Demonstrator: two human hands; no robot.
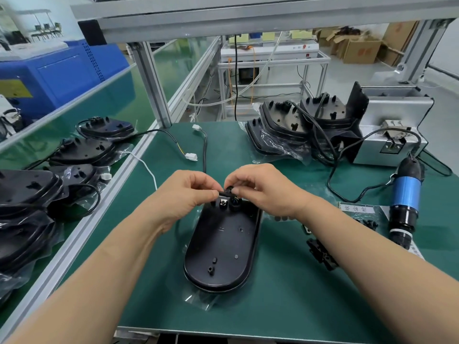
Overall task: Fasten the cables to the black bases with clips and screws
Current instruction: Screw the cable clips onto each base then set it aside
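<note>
Mid-frame, left hand (190, 192) and right hand (264, 191) pinch a small black clip (225, 192) over the oval black plastic base (222, 247); screwing likely remains.

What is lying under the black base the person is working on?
A clear plastic bag pokes out beneath the black base, on the green mat. Anything under its middle is covered.

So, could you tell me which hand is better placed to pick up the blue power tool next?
The right hand, probably: the blue power tool lies on the table to its right, while the left hand, also pinching the clip, would have to cross the black base.
</note>
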